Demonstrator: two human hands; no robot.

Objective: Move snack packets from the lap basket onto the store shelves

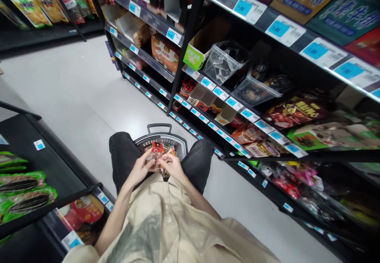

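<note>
My left hand (140, 168) and my right hand (172, 164) are close together above my knees, fingers curled around a small clear snack packet (156, 158) with reddish contents. Both hands grip it from either side. Directly below and beyond them stands a grey shopping basket (178, 142) on the floor between my legs, its black handle (159, 126) folded toward the aisle. Several red and orange packets lie inside the basket, partly hidden by my hands.
Black shelves (190, 73) with blue price tags run along the right, holding boxes, clear bins (225, 61) and snack bags. A low black shelf (35, 164) with green corn packs stands at the left. Pale floor (74, 88) stretches ahead down the aisle.
</note>
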